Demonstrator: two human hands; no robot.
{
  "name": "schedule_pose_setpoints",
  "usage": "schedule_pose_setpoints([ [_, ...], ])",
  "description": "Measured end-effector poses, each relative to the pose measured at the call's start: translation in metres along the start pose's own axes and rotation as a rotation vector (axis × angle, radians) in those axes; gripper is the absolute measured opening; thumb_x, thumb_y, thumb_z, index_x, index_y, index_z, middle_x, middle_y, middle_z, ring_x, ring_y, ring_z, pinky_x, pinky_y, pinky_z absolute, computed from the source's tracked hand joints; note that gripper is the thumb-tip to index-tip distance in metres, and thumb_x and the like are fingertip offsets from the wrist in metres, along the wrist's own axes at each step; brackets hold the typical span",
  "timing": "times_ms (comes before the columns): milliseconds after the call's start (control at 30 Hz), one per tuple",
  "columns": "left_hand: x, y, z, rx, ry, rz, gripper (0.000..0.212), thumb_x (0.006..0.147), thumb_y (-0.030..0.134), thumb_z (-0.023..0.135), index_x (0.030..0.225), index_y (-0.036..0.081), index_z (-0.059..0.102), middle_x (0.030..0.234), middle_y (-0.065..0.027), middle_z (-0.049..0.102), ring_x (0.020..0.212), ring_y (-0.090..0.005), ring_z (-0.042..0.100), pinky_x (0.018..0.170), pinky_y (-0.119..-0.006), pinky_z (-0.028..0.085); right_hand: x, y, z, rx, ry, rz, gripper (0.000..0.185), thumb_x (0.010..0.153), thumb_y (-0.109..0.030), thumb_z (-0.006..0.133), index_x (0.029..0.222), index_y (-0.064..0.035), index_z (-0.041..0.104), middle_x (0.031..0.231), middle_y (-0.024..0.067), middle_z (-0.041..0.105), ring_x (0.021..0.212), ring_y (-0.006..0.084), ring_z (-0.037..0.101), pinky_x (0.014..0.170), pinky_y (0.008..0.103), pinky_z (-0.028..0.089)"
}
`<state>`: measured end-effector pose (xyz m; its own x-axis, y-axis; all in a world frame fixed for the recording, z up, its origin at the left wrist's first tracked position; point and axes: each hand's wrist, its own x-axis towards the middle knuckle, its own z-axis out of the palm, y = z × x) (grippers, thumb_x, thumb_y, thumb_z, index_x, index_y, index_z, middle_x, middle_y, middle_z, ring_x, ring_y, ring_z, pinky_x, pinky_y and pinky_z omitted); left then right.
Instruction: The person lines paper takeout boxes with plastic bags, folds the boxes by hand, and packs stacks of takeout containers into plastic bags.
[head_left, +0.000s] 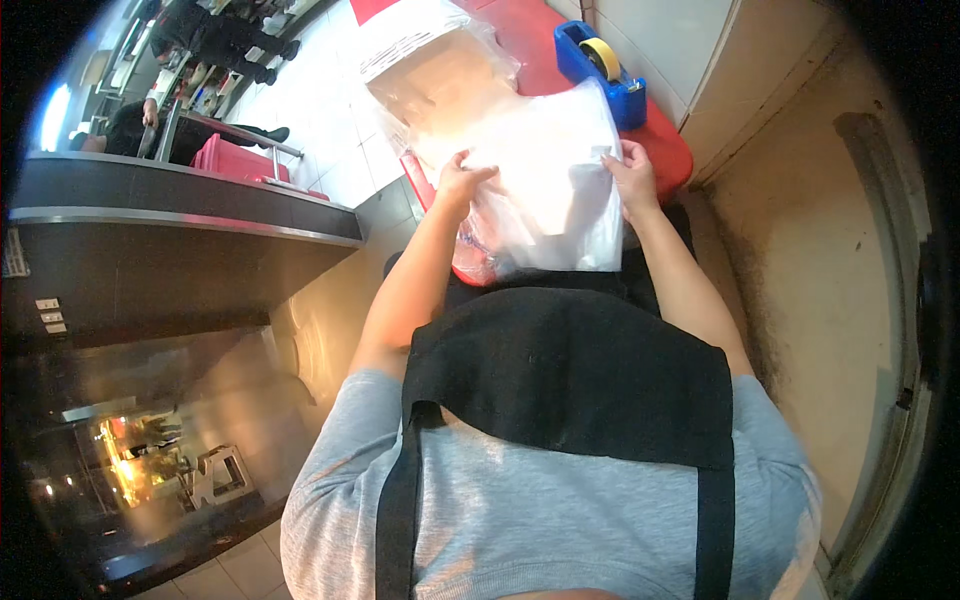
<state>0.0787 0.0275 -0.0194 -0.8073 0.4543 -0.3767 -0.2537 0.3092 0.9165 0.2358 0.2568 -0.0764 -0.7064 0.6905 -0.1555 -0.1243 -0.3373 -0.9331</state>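
A translucent plastic bag (551, 172) lies spread between my two hands, over a red table top (664, 161). My left hand (463, 184) is at the bag's left side, thumb and index finger apart; whether it grips the film is unclear. On the right, my right hand (634, 176) pinches the bag's edge between thumb and fingers. Beyond it lies a larger clear plastic package (420, 82) with a printed white part and pale contents. A blue tape dispenser (615, 97) with a roll of yellowish tape (600, 58) stands at the back right.
A tiled wall (660, 52) borders the table on the right. To the left are a dark counter (180, 184) with a metal edge and a red plastic container (236, 159). Two people (217, 37) (124, 131) are farther off at the upper left, one holding a knife (147, 142).
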Motion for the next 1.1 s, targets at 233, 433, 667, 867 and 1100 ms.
schedule_pose_setpoints([
  [233,-0.015,-0.008,-0.023,-0.28,-0.231,-0.057,0.06,0.08,0.013,0.072,0.131,0.001,0.042,0.118,-0.0082,0.058,0.115,-0.0231,0.052,0.098,-0.038,0.04,-0.013,-0.038,0.028,-0.191,-0.21,-0.418,0.055,0.089,0.005,0.049,0.14,-0.0126,0.039,0.107,0.0051,0.065,0.091,0.0111,0.061,0.084,0.0273,0.047],
  [433,-0.045,-0.012,-0.035,-0.649,-0.504,-0.039,0.065,0.079,0.008,0.069,0.136,0.008,0.039,0.13,-0.0079,0.05,0.122,-0.0254,0.046,0.104,-0.044,0.036,-0.086,-0.13,0.105,-0.151,-0.747,-0.134,0.033,0.089,0.005,0.045,0.114,-0.004,0.064,0.11,0.0047,0.064,0.1,0.0105,0.057,0.091,0.0264,0.043],
  [667,-0.067,0.0,-0.069,-0.928,-0.277,0.324,0.074,0.081,-0.002,0.062,0.144,0.018,0.029,0.131,-0.0103,0.049,0.112,-0.0255,0.055,0.097,-0.043,0.044,-0.075,-0.133,0.09,-0.137,-0.547,-0.189,0.033,0.096,-0.002,0.041,0.124,-0.0033,0.058,0.1,0.0013,0.064,0.09,0.0057,0.057,0.083,0.0216,0.045],
  [867,-0.121,0.043,-0.052,-0.686,-0.081,0.431,0.088,0.086,-0.009,0.051,0.15,0.031,0.004,0.094,-0.0078,0.059,0.081,-0.0138,0.056,0.073,-0.029,0.048,-0.087,-0.119,0.047,-0.247,-0.492,-0.146,0.042,0.088,0.004,0.05,0.129,-0.0033,0.055,0.103,-0.0005,0.062,0.089,0.005,0.057,0.081,0.0199,0.045],
  [1100,-0.119,0.017,-0.069,-0.564,-0.141,0.507,0.068,0.084,-0.009,0.055,0.143,0.014,0.03,0.097,-0.0069,0.061,0.085,-0.0138,0.058,0.077,-0.027,0.047,-0.1,-0.16,0.045,-0.859,-0.313,-0.52,0.037,0.073,0.004,0.066,0.107,-0.0098,0.067,0.092,0.0027,0.063,0.085,0.0123,0.058,0.076,0.0258,0.046],
])
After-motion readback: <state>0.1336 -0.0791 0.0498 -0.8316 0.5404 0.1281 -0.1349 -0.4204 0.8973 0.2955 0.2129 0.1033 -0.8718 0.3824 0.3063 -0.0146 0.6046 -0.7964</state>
